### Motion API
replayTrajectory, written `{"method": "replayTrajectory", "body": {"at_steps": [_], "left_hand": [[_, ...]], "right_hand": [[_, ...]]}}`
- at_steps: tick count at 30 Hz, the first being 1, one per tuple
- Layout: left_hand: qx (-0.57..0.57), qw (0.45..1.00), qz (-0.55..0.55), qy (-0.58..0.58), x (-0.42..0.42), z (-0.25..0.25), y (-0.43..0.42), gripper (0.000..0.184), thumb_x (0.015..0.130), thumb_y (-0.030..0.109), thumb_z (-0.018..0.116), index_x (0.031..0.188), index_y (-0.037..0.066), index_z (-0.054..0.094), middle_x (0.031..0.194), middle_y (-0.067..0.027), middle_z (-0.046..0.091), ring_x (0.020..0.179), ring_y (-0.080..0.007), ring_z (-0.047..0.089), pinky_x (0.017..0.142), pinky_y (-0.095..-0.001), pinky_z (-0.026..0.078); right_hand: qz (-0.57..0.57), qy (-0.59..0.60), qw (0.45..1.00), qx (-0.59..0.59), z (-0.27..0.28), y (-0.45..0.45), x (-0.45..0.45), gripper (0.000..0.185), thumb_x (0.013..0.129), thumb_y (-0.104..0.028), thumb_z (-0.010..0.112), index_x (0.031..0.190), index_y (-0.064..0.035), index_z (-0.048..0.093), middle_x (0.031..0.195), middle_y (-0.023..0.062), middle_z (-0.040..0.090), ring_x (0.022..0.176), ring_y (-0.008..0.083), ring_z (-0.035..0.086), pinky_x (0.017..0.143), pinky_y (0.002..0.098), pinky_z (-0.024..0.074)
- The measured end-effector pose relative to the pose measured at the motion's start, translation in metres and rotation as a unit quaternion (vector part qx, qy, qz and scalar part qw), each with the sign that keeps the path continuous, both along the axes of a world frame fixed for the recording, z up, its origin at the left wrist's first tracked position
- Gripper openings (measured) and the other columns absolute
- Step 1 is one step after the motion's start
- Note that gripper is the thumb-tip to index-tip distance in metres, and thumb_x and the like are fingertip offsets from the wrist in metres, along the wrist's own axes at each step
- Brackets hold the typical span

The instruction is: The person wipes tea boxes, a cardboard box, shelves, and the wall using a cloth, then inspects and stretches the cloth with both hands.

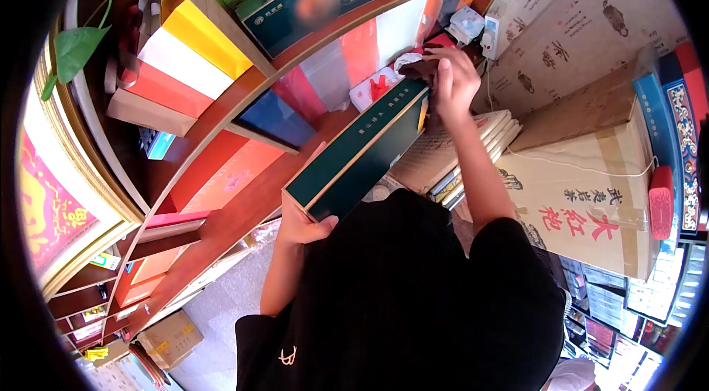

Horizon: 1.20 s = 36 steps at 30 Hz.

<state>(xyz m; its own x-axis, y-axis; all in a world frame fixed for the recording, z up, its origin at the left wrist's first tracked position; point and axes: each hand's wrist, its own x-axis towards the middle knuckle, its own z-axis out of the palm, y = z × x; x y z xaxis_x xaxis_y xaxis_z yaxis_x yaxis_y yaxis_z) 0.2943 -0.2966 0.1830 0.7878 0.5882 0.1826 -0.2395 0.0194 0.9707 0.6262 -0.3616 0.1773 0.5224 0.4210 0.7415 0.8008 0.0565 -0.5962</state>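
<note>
A long dark green box (365, 155) with gold-coloured edges and small lettering lies tilted in front of the shelves. My left hand (301, 225) grips its near lower end, thumb on the front side and the other fingers mostly hidden behind. At the far upper end my right hand (456, 84) is closed on a crumpled dark brown cloth (422, 70), which touches or lies close to the box's end. The fingertips there are partly hidden. A white box with a red bow (371, 88) sits on the shelf just behind.
Curved wooden shelves (221, 121) hold paper bags (196, 55), a large green box (325, 0) and red boxes (235, 175). Stacked flat packs (450, 151) and a big cardboard carton (576, 199) stand at right. A thin white cable (583, 164) hangs over the carton.
</note>
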Motion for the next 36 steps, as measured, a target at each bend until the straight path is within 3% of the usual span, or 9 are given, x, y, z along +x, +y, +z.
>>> {"method": "replayTrajectory", "body": {"at_steps": [4,6,9,16,20,24,26,34,36], "left_hand": [[-0.001,1.000,0.021,-0.014,0.020,0.005,0.001,0.093,0.062,0.020,0.079,0.140,-0.012,0.040,0.145,-0.0200,0.045,0.127,-0.0214,0.048,0.104,-0.0341,0.037],[-0.020,0.999,0.023,0.009,0.025,0.001,0.004,0.101,0.060,0.023,0.082,0.144,-0.009,0.036,0.146,-0.0174,0.045,0.128,-0.0215,0.049,0.105,-0.0342,0.038],[-0.086,0.996,0.022,-0.018,0.022,-0.017,0.006,0.112,0.057,0.028,0.089,0.148,-0.004,0.033,0.143,-0.0153,0.048,0.130,-0.0229,0.049,0.107,-0.0387,0.040],[-0.109,0.991,0.058,-0.052,0.013,-0.016,-0.001,0.075,0.061,0.005,0.075,0.131,-0.003,0.047,0.119,-0.0092,0.059,0.110,-0.0198,0.058,0.097,-0.0340,0.044],[-0.141,0.987,0.059,-0.054,0.008,-0.022,-0.006,0.075,0.060,0.002,0.075,0.131,-0.003,0.049,0.119,-0.0091,0.060,0.111,-0.0206,0.058,0.097,-0.0347,0.045],[-0.176,0.978,0.080,-0.083,0.003,-0.028,-0.005,0.077,0.059,0.002,0.077,0.131,-0.002,0.049,0.119,-0.0089,0.061,0.111,-0.0225,0.060,0.098,-0.0367,0.045],[-0.196,0.976,0.055,-0.083,-0.016,-0.049,0.010,0.081,0.060,0.005,0.078,0.134,-0.003,0.048,0.125,-0.0119,0.059,0.116,-0.0244,0.058,0.101,-0.0383,0.044],[-0.041,0.987,0.121,-0.102,0.010,-0.010,0.027,0.089,0.077,0.031,0.077,0.147,-0.003,0.035,0.151,-0.0210,0.038,0.137,-0.0304,0.041,0.115,-0.0435,0.030],[-0.098,0.967,0.234,0.029,0.008,-0.023,0.022,0.084,0.084,0.034,0.072,0.148,-0.001,0.032,0.150,-0.0196,0.039,0.136,-0.0306,0.043,0.114,-0.0433,0.031]], "right_hand": [[0.110,-0.093,0.987,0.066,-0.013,0.006,-0.086,0.038,0.097,-0.039,0.049,0.122,-0.0156,0.066,0.136,0.0141,0.056,0.137,0.0414,0.039,0.115,0.0629,0.0153],[0.160,-0.155,0.974,0.026,-0.021,-0.003,-0.139,0.045,0.094,-0.041,0.053,0.134,-0.0207,0.058,0.149,0.0114,0.045,0.142,0.0428,0.031,0.114,0.0658,0.0137],[0.199,-0.176,0.964,-0.035,-0.019,-0.016,-0.155,0.050,0.094,-0.046,0.049,0.138,-0.0250,0.055,0.149,0.0133,0.045,0.140,0.0497,0.031,0.112,0.0658,0.0172],[0.018,-0.015,0.999,-0.038,-0.022,0.003,-0.053,0.060,0.090,-0.037,0.059,0.145,-0.0161,0.047,0.156,0.0185,0.031,0.141,0.0453,0.031,0.112,0.0622,0.0224],[-0.058,0.065,0.995,-0.046,-0.028,0.007,-0.009,0.054,0.095,-0.027,0.061,0.144,-0.0093,0.047,0.143,0.0204,0.049,0.125,0.0327,0.055,0.100,0.0366,0.0451],[0.226,0.482,0.845,-0.058,-0.065,-0.004,0.043,0.050,0.098,-0.040,0.059,0.129,0.0000,0.057,0.112,0.0059,0.068,0.097,0.0135,0.061,0.083,0.0275,0.0479],[0.366,0.554,0.741,-0.097,-0.065,-0.025,0.057,0.065,0.087,-0.048,0.071,0.128,-0.0007,0.055,0.111,0.0023,0.065,0.097,0.0124,0.059,0.087,0.0270,0.0455],[0.200,0.339,0.906,0.156,-0.066,-0.036,0.036,0.102,0.056,-0.056,0.089,0.131,0.0017,0.051,0.124,0.0099,0.058,0.115,0.0235,0.055,0.101,0.0369,0.0415],[0.134,0.301,0.914,0.239,-0.046,-0.051,0.036,0.068,0.067,-0.041,0.080,0.115,0.0021,0.056,0.107,0.0137,0.061,0.099,0.0272,0.060,0.087,0.0383,0.0480]]}}
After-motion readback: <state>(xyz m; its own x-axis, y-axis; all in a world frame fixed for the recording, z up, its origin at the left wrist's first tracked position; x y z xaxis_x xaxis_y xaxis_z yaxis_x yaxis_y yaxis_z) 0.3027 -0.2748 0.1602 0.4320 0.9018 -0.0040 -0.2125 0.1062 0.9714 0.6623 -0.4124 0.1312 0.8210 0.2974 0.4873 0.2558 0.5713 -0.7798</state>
